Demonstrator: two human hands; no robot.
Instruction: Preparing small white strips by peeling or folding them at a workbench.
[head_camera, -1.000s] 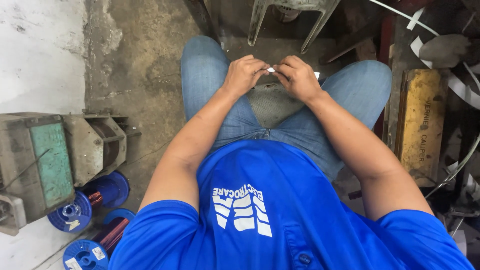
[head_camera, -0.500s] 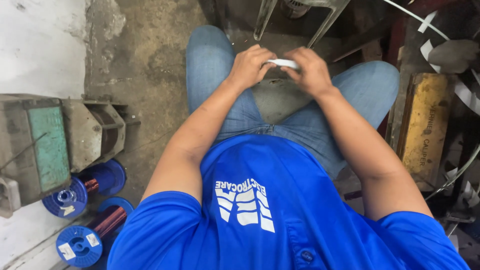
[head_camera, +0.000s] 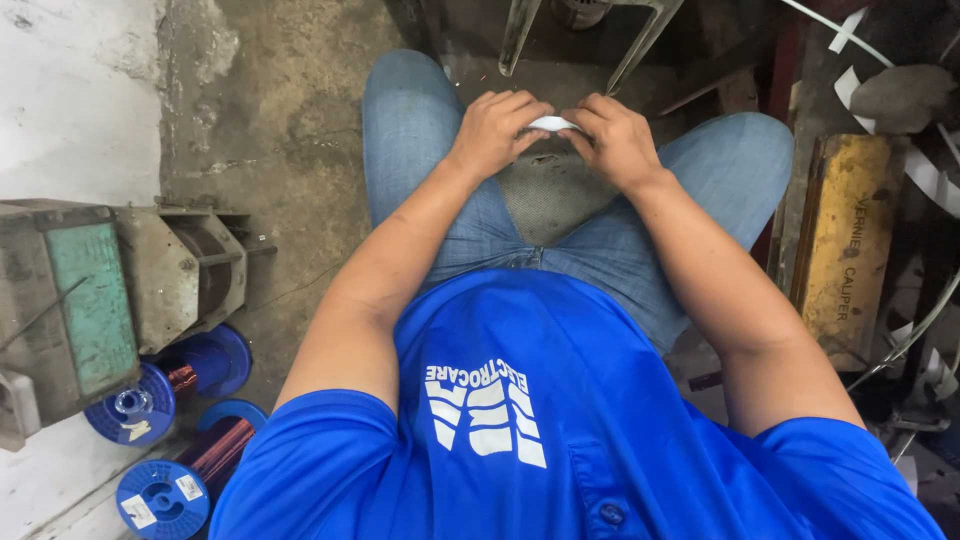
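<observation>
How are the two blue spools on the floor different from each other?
The upper blue spool lies nearer the grey metal machine; the lower blue spool lies nearer the picture's bottom edge. The upper spool's end has no visible labels; the lower spool's end has white labels. Both carry copper-coloured wire and lie on their sides.

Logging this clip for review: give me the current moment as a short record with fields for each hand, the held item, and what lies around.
posture: person seated, knees apart, hands between them
left hand: pinches the left end of a small white strip
right hand: pinches the strip's right end
white strip: short, spans the two hands; material cannot be told
floor left: two blue spools of copper wire, beside a worn metal housing
right side: yellow case, loose pale strips
ahead: grey metal frame
</observation>
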